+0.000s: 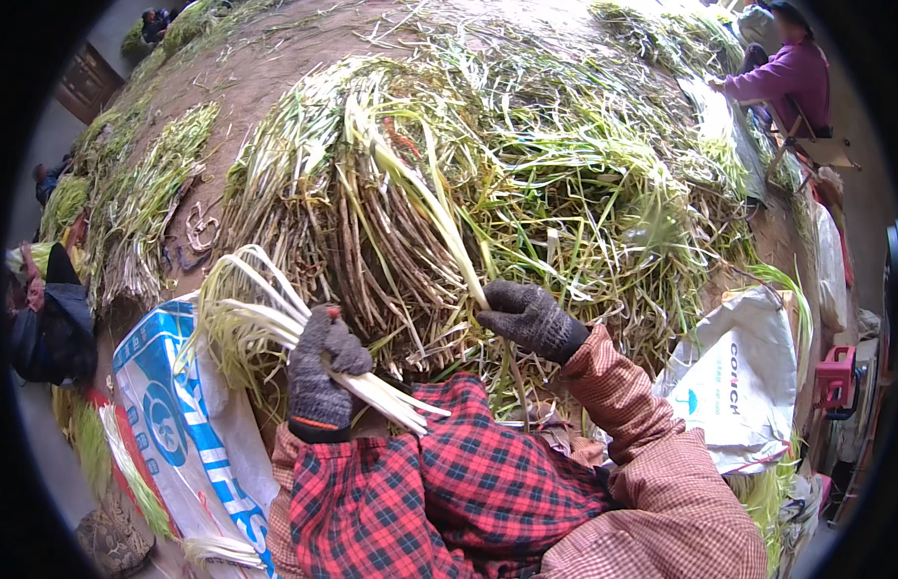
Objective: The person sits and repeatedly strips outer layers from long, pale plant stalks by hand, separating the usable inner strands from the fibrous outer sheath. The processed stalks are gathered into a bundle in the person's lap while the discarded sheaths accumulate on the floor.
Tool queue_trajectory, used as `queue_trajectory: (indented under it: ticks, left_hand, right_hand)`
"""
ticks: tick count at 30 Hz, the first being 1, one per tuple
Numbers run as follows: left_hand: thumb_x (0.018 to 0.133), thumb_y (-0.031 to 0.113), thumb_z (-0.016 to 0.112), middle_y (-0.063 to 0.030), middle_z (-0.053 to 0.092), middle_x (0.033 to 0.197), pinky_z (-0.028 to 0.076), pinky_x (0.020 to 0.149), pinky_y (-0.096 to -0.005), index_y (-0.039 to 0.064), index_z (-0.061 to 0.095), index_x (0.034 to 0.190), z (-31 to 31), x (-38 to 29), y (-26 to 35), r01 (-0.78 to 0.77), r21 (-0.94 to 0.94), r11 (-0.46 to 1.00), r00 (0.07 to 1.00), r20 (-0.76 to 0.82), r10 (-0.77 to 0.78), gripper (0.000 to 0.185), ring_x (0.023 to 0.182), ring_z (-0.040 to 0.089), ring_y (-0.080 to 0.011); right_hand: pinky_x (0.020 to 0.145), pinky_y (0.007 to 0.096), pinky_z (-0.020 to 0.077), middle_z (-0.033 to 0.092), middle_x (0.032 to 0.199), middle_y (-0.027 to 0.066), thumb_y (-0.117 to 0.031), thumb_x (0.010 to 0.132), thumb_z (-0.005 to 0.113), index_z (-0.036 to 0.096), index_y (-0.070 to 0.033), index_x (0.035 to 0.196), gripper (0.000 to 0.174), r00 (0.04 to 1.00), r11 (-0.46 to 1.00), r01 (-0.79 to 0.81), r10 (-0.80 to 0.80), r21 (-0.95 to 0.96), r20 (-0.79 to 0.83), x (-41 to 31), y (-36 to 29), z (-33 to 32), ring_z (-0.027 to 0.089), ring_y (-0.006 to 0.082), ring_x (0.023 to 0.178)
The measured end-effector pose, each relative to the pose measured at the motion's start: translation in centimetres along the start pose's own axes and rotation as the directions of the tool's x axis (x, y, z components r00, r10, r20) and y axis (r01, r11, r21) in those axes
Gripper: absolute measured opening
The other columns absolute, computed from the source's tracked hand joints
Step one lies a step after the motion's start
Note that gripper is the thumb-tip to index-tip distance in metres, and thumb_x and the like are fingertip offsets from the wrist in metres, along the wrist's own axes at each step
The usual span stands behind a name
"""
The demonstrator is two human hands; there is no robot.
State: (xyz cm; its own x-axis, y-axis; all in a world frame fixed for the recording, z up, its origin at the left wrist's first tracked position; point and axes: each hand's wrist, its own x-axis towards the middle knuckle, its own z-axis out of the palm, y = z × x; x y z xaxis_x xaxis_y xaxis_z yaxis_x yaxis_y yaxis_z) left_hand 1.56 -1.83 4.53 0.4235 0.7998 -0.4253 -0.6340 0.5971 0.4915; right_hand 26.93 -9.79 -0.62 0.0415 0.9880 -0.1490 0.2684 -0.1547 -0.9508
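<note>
My left hand (326, 373), in a dark knitted glove, grips a bunch of pale stalks (387, 402). Their cut-looking white ends point right over my red checked apron (507, 485), and the yellowish leaves hang to the left. In the gloved fingers of my right hand (528, 315) is one leafy stalk (441, 217), its pale leaves reaching up and away over the heap. A thin brownish stem hangs below that hand. Right in front lies a large bundle of unpeeled stalks (376, 253) with brown lower ends and green leaves.
Loose green leaves (586, 195) are heaped to the right of the bundle. A white and blue printed sack (181, 427) lies at my left, another white sack (745, 383) at my right. A person in purple (789, 79) sits at the far right. More stalk piles (145, 195) stand left.
</note>
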Motion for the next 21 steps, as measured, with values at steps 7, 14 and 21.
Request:
queue_trajectory:
  ticks: [7, 14, 21]
  left_hand:
    - [0.085, 0.022, 0.054, 0.0018, 0.036, 0.052, 0.030, 0.041, -0.0275, 0.005, 0.051, 0.090, -0.7, 0.6, -1.1, 0.080, 0.158, 0.984, 0.990, -0.128, -0.059, 0.018, 0.040, 0.035, -0.0120]
    - [0.085, 0.019, 0.054, -0.0015, 0.042, 0.052, 0.036, 0.041, -0.0284, 0.002, 0.052, 0.092, -2.1, 1.4, -2.0, 0.134, 0.274, 0.952, 0.974, -0.215, -0.075, 0.018, 0.039, 0.040, -0.0133]
    - [0.083, 0.017, 0.056, -0.0007, 0.041, 0.051, 0.034, 0.039, -0.0265, 0.004, 0.050, 0.081, -1.6, 1.4, -2.0, 0.073, 0.537, 0.841, 0.957, -0.274, 0.091, 0.014, 0.037, 0.039, -0.0128]
  right_hand:
    - [0.056, 0.0382, 0.0459, 0.057, 0.068, 0.0142, -0.024, 0.076, 0.062, 0.057, -0.008, 0.082, 0.018, 0.935, 0.884, 0.350, -0.351, -0.310, 0.056, 0.9, -3.7, 4.9, 0.057, 0.0327, 0.062]
    - [0.052, 0.0411, 0.0424, 0.054, 0.063, 0.0128, -0.021, 0.072, 0.064, 0.055, -0.007, 0.075, 0.017, 0.902, 0.811, 0.424, -0.419, -0.402, 0.106, 1.3, -3.5, 7.8, 0.054, 0.0333, 0.059]
    - [0.053, 0.0391, 0.0435, 0.053, 0.066, 0.0108, -0.021, 0.073, 0.063, 0.053, -0.006, 0.077, 0.018, 0.889, 0.798, 0.455, -0.433, -0.396, 0.148, 1.8, -3.8, 8.8, 0.055, 0.0291, 0.057]
